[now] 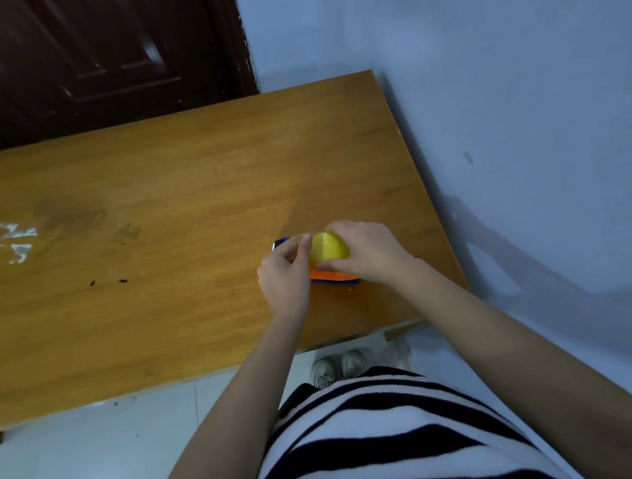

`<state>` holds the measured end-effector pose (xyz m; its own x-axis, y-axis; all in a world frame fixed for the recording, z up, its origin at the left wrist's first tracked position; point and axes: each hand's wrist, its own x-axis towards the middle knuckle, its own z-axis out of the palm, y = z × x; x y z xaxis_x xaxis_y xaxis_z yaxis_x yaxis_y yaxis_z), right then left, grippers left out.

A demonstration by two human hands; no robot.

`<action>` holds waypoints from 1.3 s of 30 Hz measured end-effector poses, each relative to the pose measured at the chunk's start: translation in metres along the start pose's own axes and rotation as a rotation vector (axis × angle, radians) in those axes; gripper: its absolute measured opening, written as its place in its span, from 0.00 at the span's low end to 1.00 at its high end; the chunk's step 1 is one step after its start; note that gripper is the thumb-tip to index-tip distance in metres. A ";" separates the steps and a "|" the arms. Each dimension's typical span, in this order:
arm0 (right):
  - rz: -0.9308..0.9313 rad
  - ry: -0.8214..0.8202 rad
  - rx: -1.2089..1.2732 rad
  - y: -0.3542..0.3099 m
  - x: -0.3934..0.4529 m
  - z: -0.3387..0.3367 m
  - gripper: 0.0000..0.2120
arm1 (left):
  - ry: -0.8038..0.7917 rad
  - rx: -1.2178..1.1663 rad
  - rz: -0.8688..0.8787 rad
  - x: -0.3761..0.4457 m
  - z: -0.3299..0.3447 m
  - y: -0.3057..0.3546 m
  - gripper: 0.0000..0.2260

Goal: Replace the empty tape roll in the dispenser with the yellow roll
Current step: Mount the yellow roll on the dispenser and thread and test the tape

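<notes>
Striped black-and-white clothing (378,447) fills the bottom, with two white shoes (341,366) on the pale tiled floor (72,460) below the table's near edge. Both bare arms reach over that edge. Near the right end of the wooden table (137,208), the right hand (367,252) grips the yellow tape roll (328,247), which sits on the orange and purple tape dispenser (332,276). The left hand (284,274) pinches at the roll's left side; what its fingertips hold cannot be told. The hands hide most of the dispenser. White smears (5,240) and a dark stain (68,212) mark the table's left part. A dark door (73,54) and a blue wall (483,50) stand behind.
</notes>
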<state>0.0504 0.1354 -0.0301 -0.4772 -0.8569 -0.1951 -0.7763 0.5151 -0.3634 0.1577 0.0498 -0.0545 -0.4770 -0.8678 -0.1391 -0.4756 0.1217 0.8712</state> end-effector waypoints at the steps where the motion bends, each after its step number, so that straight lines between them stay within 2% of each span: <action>1: -0.006 -0.002 0.015 0.002 -0.001 0.000 0.28 | -0.017 0.007 0.018 0.000 -0.001 0.000 0.12; 6: -0.034 -0.023 -0.021 0.005 0.001 -0.002 0.29 | -0.090 -0.064 0.012 0.005 -0.004 -0.002 0.11; 9: -0.037 -0.039 -0.013 0.009 -0.001 -0.003 0.29 | -0.008 -0.219 -0.186 0.014 -0.015 -0.011 0.10; 16: -0.029 -0.090 0.005 0.013 -0.008 -0.004 0.31 | 0.048 -0.038 -0.273 0.029 -0.036 -0.023 0.17; 22: -0.033 -0.111 0.016 0.011 -0.011 -0.006 0.29 | 0.017 -0.107 -0.393 0.034 -0.038 -0.023 0.16; 28: -0.046 -0.135 0.027 0.008 -0.010 -0.006 0.29 | 0.006 -0.235 -0.461 0.033 -0.041 -0.025 0.14; 32: -0.027 -0.148 0.015 0.006 -0.007 -0.007 0.30 | 0.011 -0.210 -0.453 0.033 -0.043 -0.030 0.13; 37: -0.043 -0.229 -0.128 -0.010 0.011 -0.013 0.28 | 0.016 -0.115 -0.437 0.034 -0.049 -0.043 0.18; 39: -0.064 -0.275 -0.203 -0.018 0.021 -0.016 0.28 | -0.001 -0.125 -0.437 0.033 -0.050 -0.051 0.17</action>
<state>0.0475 0.1090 -0.0130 -0.3170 -0.8472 -0.4264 -0.8806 0.4299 -0.1995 0.2033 -0.0088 -0.0799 -0.2526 -0.8242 -0.5068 -0.5394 -0.3149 0.7810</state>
